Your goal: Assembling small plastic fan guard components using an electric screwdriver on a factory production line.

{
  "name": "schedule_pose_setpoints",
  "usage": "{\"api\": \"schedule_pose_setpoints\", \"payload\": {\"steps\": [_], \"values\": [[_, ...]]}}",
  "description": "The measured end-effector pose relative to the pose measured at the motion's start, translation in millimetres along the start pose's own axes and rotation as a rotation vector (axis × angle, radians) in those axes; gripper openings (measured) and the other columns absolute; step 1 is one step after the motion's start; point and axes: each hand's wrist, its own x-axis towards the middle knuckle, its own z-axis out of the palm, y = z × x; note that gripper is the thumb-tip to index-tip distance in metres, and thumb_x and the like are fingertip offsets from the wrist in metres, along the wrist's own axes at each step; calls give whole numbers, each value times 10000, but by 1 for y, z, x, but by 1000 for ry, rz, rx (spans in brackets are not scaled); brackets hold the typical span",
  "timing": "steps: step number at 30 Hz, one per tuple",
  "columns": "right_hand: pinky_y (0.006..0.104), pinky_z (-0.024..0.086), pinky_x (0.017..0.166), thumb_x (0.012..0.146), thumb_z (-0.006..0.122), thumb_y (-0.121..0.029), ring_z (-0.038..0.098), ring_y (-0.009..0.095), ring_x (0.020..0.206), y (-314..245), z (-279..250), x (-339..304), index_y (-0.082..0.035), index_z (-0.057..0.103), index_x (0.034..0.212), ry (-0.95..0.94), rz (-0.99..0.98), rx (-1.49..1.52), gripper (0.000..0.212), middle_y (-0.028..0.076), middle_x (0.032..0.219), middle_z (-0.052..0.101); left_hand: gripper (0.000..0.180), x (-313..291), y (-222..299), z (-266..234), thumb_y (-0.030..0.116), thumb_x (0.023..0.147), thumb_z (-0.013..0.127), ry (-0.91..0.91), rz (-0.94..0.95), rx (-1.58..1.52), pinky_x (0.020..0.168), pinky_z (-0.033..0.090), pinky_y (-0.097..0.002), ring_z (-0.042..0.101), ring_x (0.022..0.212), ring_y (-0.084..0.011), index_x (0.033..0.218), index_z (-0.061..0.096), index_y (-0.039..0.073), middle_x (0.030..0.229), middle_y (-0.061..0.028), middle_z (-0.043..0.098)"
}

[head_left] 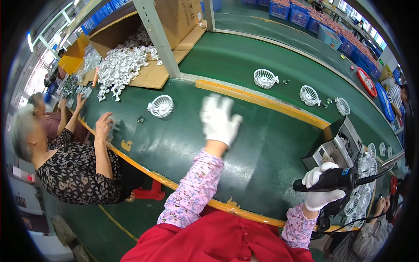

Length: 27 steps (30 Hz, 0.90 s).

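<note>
My left hand [218, 118], in a white glove, reaches out over the green worktable [257, 153] with its fingers spread and nothing in it. My right hand [321, 183], also gloved, is wrapped round a black electric screwdriver [334, 180], held level with its tip toward the left. Left of my left hand, a round white fan housing [161, 106] stands on the table, with a small dark part [140, 119] near it. Beyond my right hand sits an open metal box [338, 146]; small pieces inside are hard to make out.
A cardboard box [187, 22] spills white plastic parts [124, 65] at the back left. On the green belt [227, 54] stand several white fan housings [265, 78]. More round white grilles [362, 192] are piled at right. A co-worker [78, 170] sits at left, hand over the table.
</note>
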Motion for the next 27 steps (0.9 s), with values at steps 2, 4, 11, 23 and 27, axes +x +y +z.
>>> {"api": "schedule_pose_setpoints", "payload": {"steps": [2, 4, 11, 23, 27], "values": [[224, 303, 381, 664, 408, -836, 358, 92, 387, -1, -3, 0, -41, 430, 940, 11, -7, -2, 842, -17, 514, 384, 596, 17, -31, -18, 337, 650, 722, 60, -386, 104, 1043, 223, -486, 272, 1271, -382, 1154, 523, 88, 1325, -240, 347], [222, 309, 389, 663, 416, -833, 366, 95, 397, -2, -7, 0, -41, 432, 947, 0, -12, 11, 841, -13, 522, 388, 623, 20, -78, -20, 444, 713, 677, 125, -656, 391, 1048, 260, -438, 230, 1292, -380, 1200, 527, 86, 1355, -252, 298], [243, 322, 396, 612, 470, -841, 380, 120, 405, -7, -11, 11, -33, 442, 940, -6, -24, 68, 872, 12, 531, 410, 358, 14, -48, -15, 421, 635, 721, -289, -281, 110, 817, 465, -377, 579, 909, -298, 740, 710, 78, 948, -144, 606], [271, 388, 471, 604, 485, -834, 455, 137, 481, 7, -20, 14, -26, 456, 965, -55, 29, 73, 886, 24, 593, 450, 321, -72, 93, -2, 330, 578, 773, -733, 610, -535, 861, 401, -392, 527, 998, -289, 782, 693, 95, 1019, -112, 590], [266, 412, 491, 577, 626, -722, 494, 143, 530, 20, -22, 12, -4, 477, 1007, -46, 52, 196, 851, 44, 641, 497, 324, -74, 93, 0, 336, 583, 769, -738, 615, -524, 862, 400, -390, 527, 1000, -289, 785, 695, 93, 1028, -117, 589]]}}
